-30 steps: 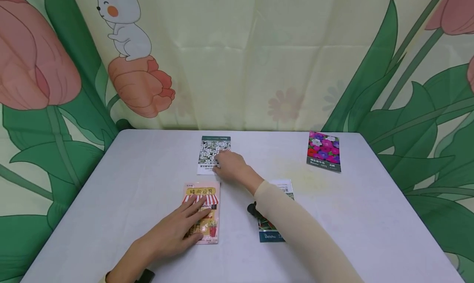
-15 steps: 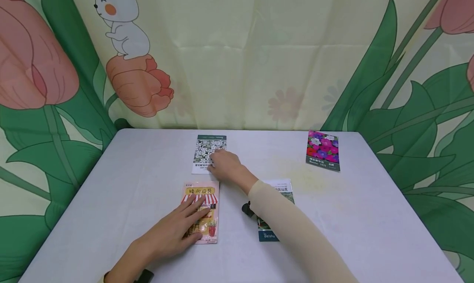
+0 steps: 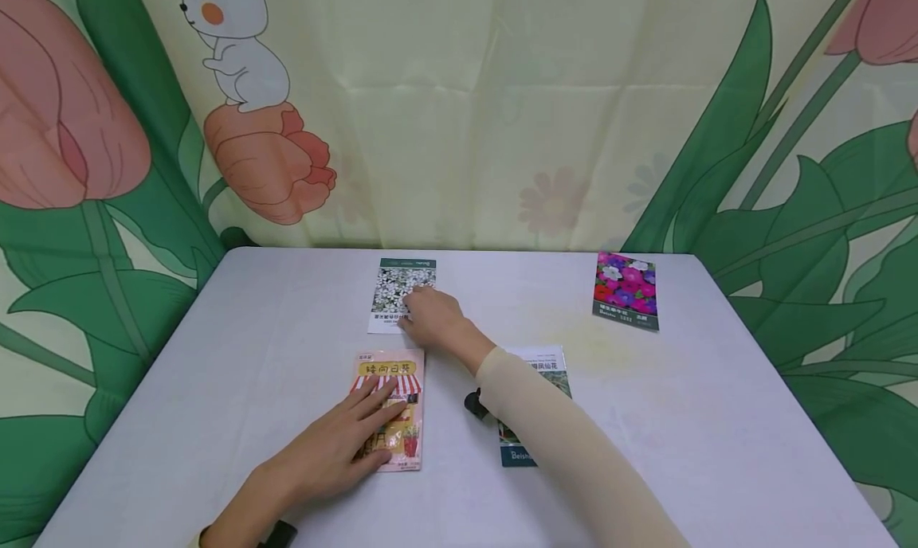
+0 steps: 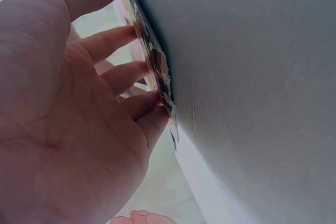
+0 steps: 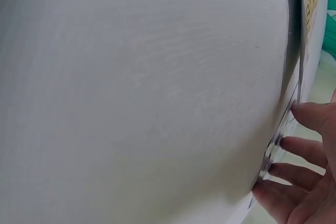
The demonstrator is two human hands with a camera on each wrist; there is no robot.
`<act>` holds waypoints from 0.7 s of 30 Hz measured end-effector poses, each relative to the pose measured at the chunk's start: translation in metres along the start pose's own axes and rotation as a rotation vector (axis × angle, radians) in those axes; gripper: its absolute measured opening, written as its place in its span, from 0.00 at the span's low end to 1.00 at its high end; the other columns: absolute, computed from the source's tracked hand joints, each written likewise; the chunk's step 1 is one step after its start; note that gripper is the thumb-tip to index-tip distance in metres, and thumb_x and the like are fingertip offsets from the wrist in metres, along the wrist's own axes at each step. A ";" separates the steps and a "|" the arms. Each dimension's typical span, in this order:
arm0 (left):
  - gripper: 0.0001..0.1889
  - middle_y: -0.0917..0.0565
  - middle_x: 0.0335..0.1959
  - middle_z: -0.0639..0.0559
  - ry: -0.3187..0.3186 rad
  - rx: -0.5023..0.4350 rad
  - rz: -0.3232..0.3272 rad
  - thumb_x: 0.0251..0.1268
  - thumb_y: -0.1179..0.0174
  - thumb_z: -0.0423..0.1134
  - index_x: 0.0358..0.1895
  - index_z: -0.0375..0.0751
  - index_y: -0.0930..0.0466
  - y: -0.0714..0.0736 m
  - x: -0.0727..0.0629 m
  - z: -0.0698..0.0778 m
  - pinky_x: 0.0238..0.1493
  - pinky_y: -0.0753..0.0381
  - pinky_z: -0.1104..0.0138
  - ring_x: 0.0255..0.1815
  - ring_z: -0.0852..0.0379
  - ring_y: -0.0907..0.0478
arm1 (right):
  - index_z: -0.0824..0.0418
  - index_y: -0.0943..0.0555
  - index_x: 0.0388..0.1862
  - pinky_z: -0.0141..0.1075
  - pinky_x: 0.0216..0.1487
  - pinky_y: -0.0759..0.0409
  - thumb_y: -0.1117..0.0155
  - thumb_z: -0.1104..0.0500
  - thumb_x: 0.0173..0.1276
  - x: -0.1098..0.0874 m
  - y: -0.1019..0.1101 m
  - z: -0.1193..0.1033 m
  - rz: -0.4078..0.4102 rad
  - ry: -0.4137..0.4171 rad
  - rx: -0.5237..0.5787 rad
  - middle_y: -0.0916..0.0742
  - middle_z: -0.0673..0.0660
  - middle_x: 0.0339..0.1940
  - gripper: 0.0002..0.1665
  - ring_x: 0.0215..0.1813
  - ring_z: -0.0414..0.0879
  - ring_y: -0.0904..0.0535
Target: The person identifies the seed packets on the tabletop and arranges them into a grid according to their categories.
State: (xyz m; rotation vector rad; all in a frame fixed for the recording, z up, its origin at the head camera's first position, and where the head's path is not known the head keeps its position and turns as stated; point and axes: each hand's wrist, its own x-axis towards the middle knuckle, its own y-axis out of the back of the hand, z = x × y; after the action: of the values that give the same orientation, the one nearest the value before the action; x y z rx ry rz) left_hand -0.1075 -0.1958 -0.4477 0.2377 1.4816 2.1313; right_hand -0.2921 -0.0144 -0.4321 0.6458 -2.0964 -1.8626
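Flat on the white-covered table lies a pink seed packet (image 3: 412, 446) with a striped awning print. My left hand (image 3: 333, 444) rests on it with fingers spread, and the left wrist view shows those fingertips touching the packet's face (image 4: 157, 64). Farther back is a seed packet with white flowers (image 3: 398, 287), its dark green band toward the far edge. My right hand (image 3: 439, 322) reaches over to its right side and covers its lower right corner. In the right wrist view the fingertips press on its surface (image 5: 269, 156), fairly straight.
Under my right sleeve (image 3: 566, 444) sits a green-banded seed packet (image 3: 518, 456), partly hidden. A packet with pink and purple flowers (image 3: 625, 289) lies at the back right, slightly turned. A printed tulip cloth (image 3: 445, 134) hangs behind the table.
The white-flower packet has slid a little to the left under my right hand, which moved with it. My left hand and the pink packet have stayed in place.
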 end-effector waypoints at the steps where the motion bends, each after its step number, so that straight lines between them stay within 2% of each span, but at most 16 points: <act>1: 0.36 0.41 0.88 0.50 -0.002 0.001 0.001 0.76 0.39 0.58 0.83 0.56 0.35 0.000 0.000 0.000 0.82 0.34 0.40 0.90 0.39 0.49 | 0.57 0.18 0.69 0.47 0.73 0.18 0.40 0.44 0.82 0.001 -0.001 0.000 0.001 -0.001 -0.003 0.19 0.58 0.77 0.27 0.78 0.52 0.23; 12: 0.35 0.40 0.87 0.50 -0.019 0.009 0.015 0.76 0.39 0.58 0.82 0.56 0.34 -0.001 -0.001 -0.001 0.82 0.34 0.41 0.89 0.39 0.48 | 0.57 0.19 0.71 0.47 0.71 0.17 0.41 0.44 0.82 0.001 0.000 -0.004 0.016 -0.008 -0.015 0.20 0.58 0.78 0.27 0.78 0.52 0.23; 21: 0.35 0.38 0.87 0.49 -0.040 0.005 0.031 0.76 0.39 0.58 0.82 0.55 0.33 0.000 -0.002 -0.001 0.81 0.32 0.40 0.89 0.38 0.46 | 0.57 0.21 0.74 0.47 0.76 0.21 0.43 0.44 0.83 -0.001 -0.002 0.000 0.037 -0.005 0.013 0.23 0.60 0.80 0.29 0.82 0.54 0.28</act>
State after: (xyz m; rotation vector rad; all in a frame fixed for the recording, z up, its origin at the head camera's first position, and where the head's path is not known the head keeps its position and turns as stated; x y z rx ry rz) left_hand -0.1065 -0.1973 -0.4476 0.3047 1.4692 2.1349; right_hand -0.2908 -0.0142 -0.4338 0.6022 -2.1103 -1.8347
